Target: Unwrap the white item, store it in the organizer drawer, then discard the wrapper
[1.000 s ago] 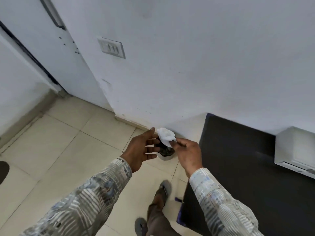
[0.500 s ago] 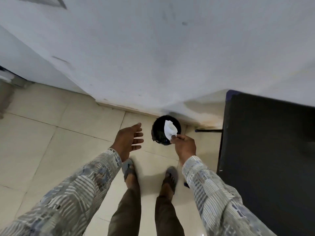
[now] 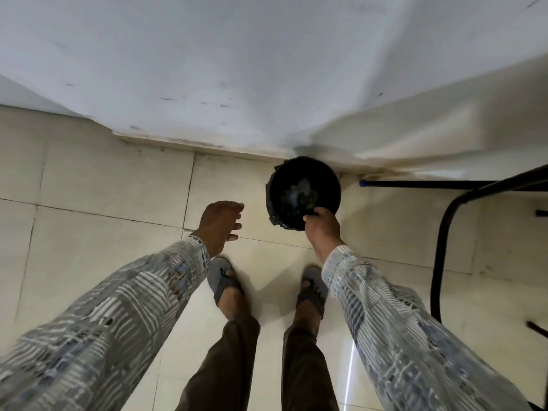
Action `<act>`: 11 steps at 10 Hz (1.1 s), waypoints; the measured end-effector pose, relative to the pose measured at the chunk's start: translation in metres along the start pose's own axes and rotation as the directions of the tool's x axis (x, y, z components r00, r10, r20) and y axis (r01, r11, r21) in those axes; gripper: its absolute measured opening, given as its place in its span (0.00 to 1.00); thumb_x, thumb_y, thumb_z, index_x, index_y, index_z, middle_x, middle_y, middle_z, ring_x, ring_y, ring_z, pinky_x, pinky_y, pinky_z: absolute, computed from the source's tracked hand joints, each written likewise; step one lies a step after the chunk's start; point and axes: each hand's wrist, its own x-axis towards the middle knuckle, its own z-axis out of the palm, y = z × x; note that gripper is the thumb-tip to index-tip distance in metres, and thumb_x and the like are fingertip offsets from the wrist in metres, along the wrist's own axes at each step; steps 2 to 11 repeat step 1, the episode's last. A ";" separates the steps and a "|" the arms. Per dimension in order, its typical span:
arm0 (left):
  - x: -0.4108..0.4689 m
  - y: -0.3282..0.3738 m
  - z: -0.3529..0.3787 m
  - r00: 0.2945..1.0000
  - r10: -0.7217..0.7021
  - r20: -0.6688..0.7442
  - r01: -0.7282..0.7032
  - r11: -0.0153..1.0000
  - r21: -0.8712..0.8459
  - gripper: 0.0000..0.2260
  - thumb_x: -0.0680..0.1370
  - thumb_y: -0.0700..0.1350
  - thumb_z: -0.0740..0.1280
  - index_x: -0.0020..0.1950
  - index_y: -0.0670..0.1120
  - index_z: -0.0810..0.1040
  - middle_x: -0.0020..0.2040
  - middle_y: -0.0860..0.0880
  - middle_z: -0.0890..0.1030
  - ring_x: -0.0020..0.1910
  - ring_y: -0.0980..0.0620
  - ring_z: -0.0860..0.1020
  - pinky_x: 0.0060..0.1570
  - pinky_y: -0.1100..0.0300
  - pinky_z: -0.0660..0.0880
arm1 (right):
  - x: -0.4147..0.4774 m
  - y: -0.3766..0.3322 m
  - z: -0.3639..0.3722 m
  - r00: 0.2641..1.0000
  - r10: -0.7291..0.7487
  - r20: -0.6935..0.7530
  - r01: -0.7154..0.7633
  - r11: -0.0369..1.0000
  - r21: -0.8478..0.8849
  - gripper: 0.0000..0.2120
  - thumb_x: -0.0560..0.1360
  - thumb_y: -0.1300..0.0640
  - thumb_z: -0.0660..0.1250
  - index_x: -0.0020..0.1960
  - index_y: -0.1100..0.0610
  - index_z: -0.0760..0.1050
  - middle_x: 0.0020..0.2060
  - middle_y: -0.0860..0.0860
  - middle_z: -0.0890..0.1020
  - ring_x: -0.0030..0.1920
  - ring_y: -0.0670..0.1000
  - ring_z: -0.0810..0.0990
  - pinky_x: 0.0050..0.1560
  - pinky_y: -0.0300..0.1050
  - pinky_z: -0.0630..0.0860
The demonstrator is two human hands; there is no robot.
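Two hands reach down over a tiled floor (image 3: 103, 185) beside a white wall (image 3: 237, 69). The right hand (image 3: 321, 228) hovers at the near rim of a round black bin (image 3: 326, 179) standing against the wall; its fingers curl downward, and whether they hold anything cannot be told. Pale scraps lie inside the bin, but the wrapper cannot be singled out among them. The left hand (image 3: 221, 225) hangs loosely open and empty, left of the bin. A black metal frame (image 3: 443, 232) stands to the right.
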 end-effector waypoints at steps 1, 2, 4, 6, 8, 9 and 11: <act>0.009 -0.001 -0.006 0.998 0.055 -0.033 -0.054 0.998 0.033 0.15 0.78 0.47 0.72 0.65 0.47 0.82 0.51 0.47 0.83 0.45 0.46 0.81 0.42 0.53 0.77 | 0.001 0.002 0.002 0.999 -0.040 -0.018 0.039 0.998 -0.047 0.21 0.80 0.57 0.63 0.72 0.52 0.77 0.70 0.57 0.80 0.67 0.62 0.79 0.66 0.50 0.75; 0.009 -0.001 -0.006 0.998 0.055 -0.033 -0.054 0.998 0.033 0.15 0.78 0.47 0.72 0.65 0.47 0.82 0.51 0.47 0.83 0.45 0.46 0.81 0.42 0.53 0.77 | 0.001 0.002 0.002 0.999 -0.040 -0.018 0.039 0.998 -0.047 0.21 0.80 0.57 0.63 0.72 0.52 0.77 0.70 0.57 0.80 0.67 0.62 0.79 0.66 0.50 0.75; 0.009 -0.001 -0.006 0.998 0.055 -0.033 -0.054 0.998 0.033 0.15 0.78 0.47 0.72 0.65 0.47 0.82 0.51 0.47 0.83 0.45 0.46 0.81 0.42 0.53 0.77 | 0.001 0.002 0.002 0.999 -0.040 -0.018 0.039 0.998 -0.047 0.21 0.80 0.57 0.63 0.72 0.52 0.77 0.70 0.57 0.80 0.67 0.62 0.79 0.66 0.50 0.75; 0.009 -0.001 -0.006 0.998 0.055 -0.033 -0.054 0.998 0.033 0.15 0.78 0.47 0.72 0.65 0.47 0.82 0.51 0.47 0.83 0.45 0.46 0.81 0.42 0.53 0.77 | 0.001 0.002 0.002 0.999 -0.040 -0.018 0.039 0.998 -0.047 0.21 0.80 0.57 0.63 0.72 0.52 0.77 0.70 0.57 0.80 0.67 0.62 0.79 0.66 0.50 0.75; 0.009 -0.001 -0.006 0.998 0.055 -0.033 -0.054 0.998 0.033 0.15 0.78 0.47 0.72 0.65 0.47 0.82 0.51 0.47 0.83 0.45 0.46 0.81 0.42 0.53 0.77 | 0.001 0.002 0.002 0.999 -0.040 -0.018 0.039 0.998 -0.047 0.21 0.80 0.57 0.63 0.72 0.52 0.77 0.70 0.57 0.80 0.67 0.62 0.79 0.66 0.50 0.75; 0.009 -0.001 -0.006 0.998 0.055 -0.033 -0.054 0.998 0.033 0.15 0.78 0.47 0.72 0.65 0.47 0.82 0.51 0.47 0.83 0.45 0.46 0.81 0.42 0.53 0.77 | 0.001 0.002 0.002 0.999 -0.040 -0.018 0.039 0.998 -0.047 0.21 0.80 0.57 0.63 0.72 0.52 0.77 0.70 0.57 0.80 0.67 0.62 0.79 0.66 0.50 0.75; 0.009 -0.001 -0.006 0.998 0.055 -0.033 -0.054 0.998 0.033 0.15 0.78 0.47 0.72 0.65 0.47 0.82 0.51 0.47 0.83 0.45 0.46 0.81 0.42 0.53 0.77 | 0.001 0.002 0.002 0.999 -0.040 -0.018 0.039 0.998 -0.047 0.21 0.80 0.57 0.63 0.72 0.52 0.77 0.70 0.57 0.80 0.67 0.62 0.79 0.66 0.50 0.75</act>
